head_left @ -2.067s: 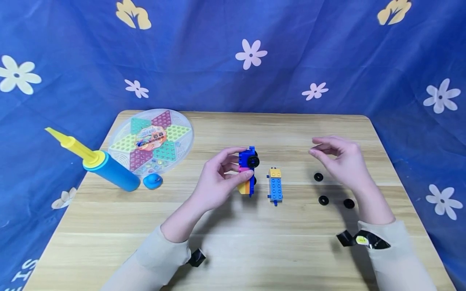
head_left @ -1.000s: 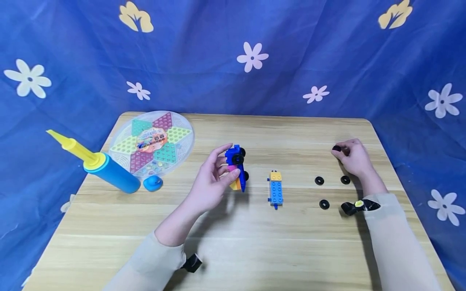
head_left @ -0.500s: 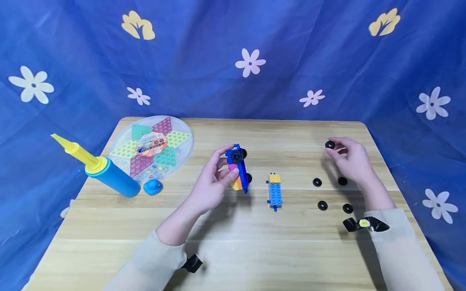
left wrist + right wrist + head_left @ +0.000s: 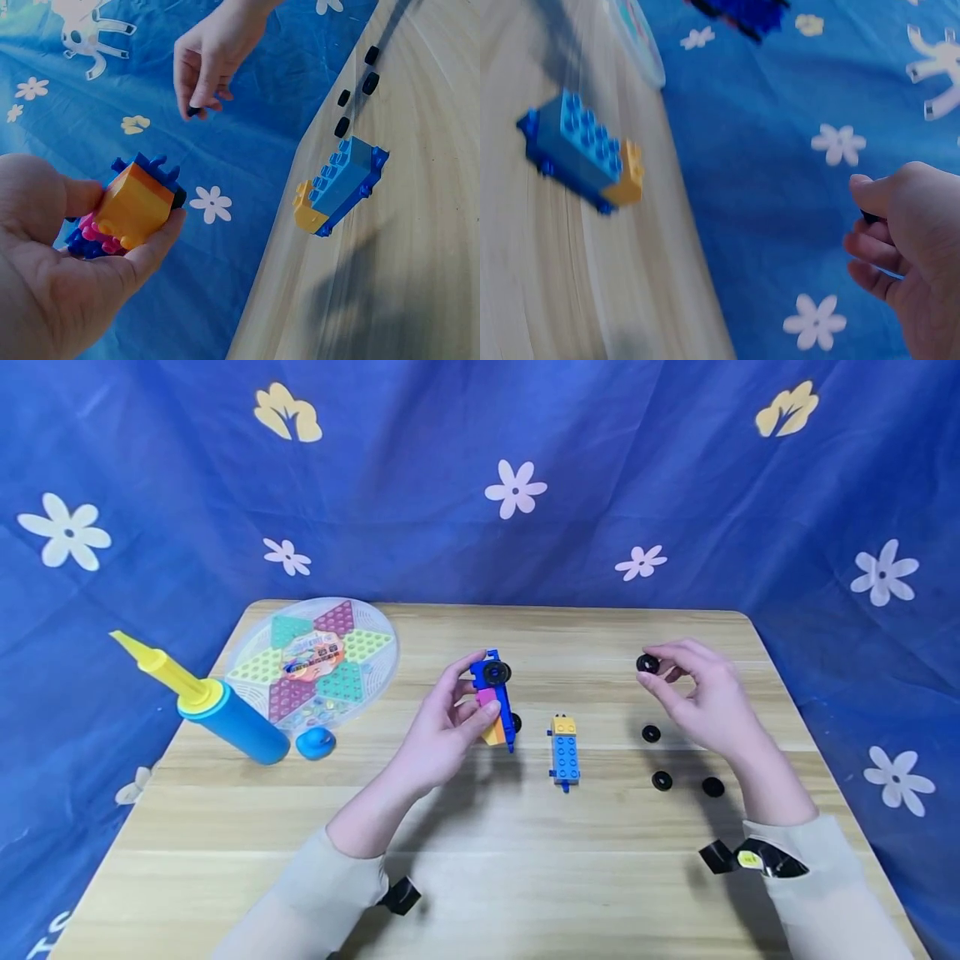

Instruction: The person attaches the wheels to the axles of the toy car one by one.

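Observation:
My left hand (image 4: 442, 735) holds a toy-brick car (image 4: 504, 702) above the table, tilted on its side. The car has a dark blue base, pink, orange and yellow bricks, and black wheels. Between right thumb and fingers, my right hand (image 4: 705, 702) pinches a small black wheel (image 4: 647, 664), raised over the table. In the right wrist view that wheel is mostly hidden by the fingers. A second brick vehicle (image 4: 565, 752), light blue with a yellow end and bare blue axle pegs, lies between the hands. Several loose black wheels (image 4: 662, 781) lie at the right.
A round star-patterned game board (image 4: 382, 664) lies at the back left. In front of it stand a blue and yellow hand pump (image 4: 236, 727) and a small blue rubber duck (image 4: 315, 743). Blue flowered cloth (image 4: 450, 543) hangs behind the wooden table (image 4: 525, 877).
My right hand took a wheel from the table's right side, lifted it and brought it leftward. My left hand still holds the car, which has turned a little and shifted slightly.

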Motion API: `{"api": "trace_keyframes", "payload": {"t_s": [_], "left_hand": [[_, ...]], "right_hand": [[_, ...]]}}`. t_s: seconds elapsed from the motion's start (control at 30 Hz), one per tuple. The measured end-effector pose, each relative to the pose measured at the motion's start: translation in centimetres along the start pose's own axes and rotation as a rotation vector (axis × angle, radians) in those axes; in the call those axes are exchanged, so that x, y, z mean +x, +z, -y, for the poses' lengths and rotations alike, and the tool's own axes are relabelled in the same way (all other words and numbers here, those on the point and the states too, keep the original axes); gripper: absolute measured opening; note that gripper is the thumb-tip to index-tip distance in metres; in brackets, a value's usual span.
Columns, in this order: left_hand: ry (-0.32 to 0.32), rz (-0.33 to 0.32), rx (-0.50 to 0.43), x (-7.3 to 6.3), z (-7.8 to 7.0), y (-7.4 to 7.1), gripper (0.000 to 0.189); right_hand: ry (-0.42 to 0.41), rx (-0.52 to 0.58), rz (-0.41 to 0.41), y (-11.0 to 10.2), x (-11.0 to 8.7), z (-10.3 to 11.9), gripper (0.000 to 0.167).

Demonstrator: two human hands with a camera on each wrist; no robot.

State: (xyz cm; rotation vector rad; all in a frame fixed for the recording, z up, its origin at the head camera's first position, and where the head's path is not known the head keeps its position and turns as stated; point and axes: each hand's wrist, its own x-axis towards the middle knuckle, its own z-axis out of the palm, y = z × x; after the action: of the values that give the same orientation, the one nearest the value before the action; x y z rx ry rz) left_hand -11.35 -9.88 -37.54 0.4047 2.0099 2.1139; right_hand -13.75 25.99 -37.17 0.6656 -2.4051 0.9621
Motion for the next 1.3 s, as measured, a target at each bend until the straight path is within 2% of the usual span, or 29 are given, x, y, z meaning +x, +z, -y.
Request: {"api": "trace_keyframes", "payload": {"t_s": [0.13,0.33,0.5,0.63,0.77,1.07,1.3], "left_hand": [[0.000,0.028,-0.009,0.2,0.1,0.2,0.074],[0.024,0.044,0.025,0.4,0.0,0.6,0.074],[0.035,0.047,0.020,0.5,-0.1,1.0,0.074],[0.046,0.054,-0.021,0.5,-0.3,1.4,0.074],[0.061,0.065,-0.045,0.6,-0.4,1.7,0.074],[0.100,0.067,-0.027,0.6,-0.3,2.1,0.072],[0.140,0.015,0.075,0.5,-0.2,2.4,0.070]], "right_hand": [[-0.077,0.034,0.011,0.5,0.3,2.2,0.036],[-0.191,0.146,0.053,2.1,0.1,5.4,0.040],[-0.244,0.219,0.092,3.4,-0.2,8.1,0.041],[-0.262,0.254,0.113,4.3,-0.3,9.6,0.040],[-0.261,0.270,0.120,5.1,-0.3,10.5,0.040],[-0.265,0.234,0.102,6.1,-0.6,10.7,0.037],[-0.265,0.147,0.098,6.5,-0.8,11.3,0.034]]}}
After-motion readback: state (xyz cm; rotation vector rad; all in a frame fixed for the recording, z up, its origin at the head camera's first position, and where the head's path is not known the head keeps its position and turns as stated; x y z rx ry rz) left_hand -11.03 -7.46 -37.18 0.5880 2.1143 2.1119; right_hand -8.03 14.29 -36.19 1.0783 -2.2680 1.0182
